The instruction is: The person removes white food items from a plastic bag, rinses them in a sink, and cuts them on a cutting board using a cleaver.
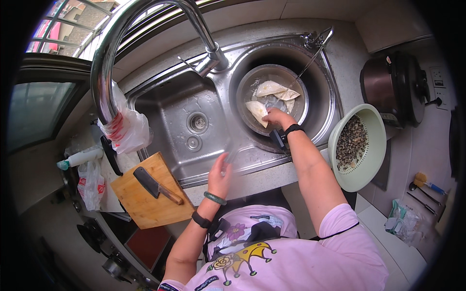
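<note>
My right hand (277, 118) pinches the edge of a pale, flat piece of food (257, 111) inside a round metal basin (305, 109). More pale pieces (271, 88) lie in the basin, their exact kind unclear. This basin stands in the round sink bowl (324, 120). A thin stream of water runs into it from a small chrome tap (325, 38) at the back right corner. Over the front rim of the sink, near the rectangular bowl (171, 112), my left hand (220, 176) is slightly blurred, fingers apart, with nothing visible in it.
A wooden cutting board (145, 211) carrying a cleaver (147, 180) juts over the counter's front edge at left. The large chrome faucet (102, 69) arches high, near a plastic bag (133, 132). At right are a pale green colander (373, 160) of dark bits and an electric cooker (380, 87).
</note>
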The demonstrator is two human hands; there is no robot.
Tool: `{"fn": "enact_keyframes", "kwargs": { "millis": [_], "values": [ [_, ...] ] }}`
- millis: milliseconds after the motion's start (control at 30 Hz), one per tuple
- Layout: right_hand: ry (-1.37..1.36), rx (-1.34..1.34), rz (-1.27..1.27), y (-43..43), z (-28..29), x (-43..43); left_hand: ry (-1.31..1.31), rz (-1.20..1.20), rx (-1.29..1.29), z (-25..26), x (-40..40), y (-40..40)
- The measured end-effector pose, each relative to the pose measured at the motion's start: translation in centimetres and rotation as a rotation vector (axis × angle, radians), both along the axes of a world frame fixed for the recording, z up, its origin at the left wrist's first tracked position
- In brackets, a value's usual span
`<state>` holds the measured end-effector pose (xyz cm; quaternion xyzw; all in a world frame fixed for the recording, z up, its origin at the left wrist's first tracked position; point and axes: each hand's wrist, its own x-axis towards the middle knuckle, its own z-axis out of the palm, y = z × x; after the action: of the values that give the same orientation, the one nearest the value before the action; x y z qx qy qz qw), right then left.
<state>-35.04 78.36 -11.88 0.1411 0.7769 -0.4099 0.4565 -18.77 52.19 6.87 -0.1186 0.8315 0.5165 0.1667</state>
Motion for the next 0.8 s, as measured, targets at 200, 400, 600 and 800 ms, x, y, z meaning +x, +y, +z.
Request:
{"fn": "enact_keyframes", "kwargs": {
  "millis": [200,400,600,800],
  "values": [
    [-0.138,-0.303,-0.563,0.2,6.4,0.7,-0.005,-0.050,0.095,-0.3,-1.9,1.1],
    [0.110,-0.496,-0.801,0.4,9.2,2.6,-0.001,-0.083,0.412,-2.8,-7.0,5.4],
    [0.699,0.130,-0.465,-1.7,11.2,6.1,-0.328,0.109,0.483,-6.0,-11.9,12.0],
    [0.993,0.185,-0.321,-3.5,13.0,8.7,-0.246,-0.084,0.451,-10.5,-13.6,13.1]
  ]
}}
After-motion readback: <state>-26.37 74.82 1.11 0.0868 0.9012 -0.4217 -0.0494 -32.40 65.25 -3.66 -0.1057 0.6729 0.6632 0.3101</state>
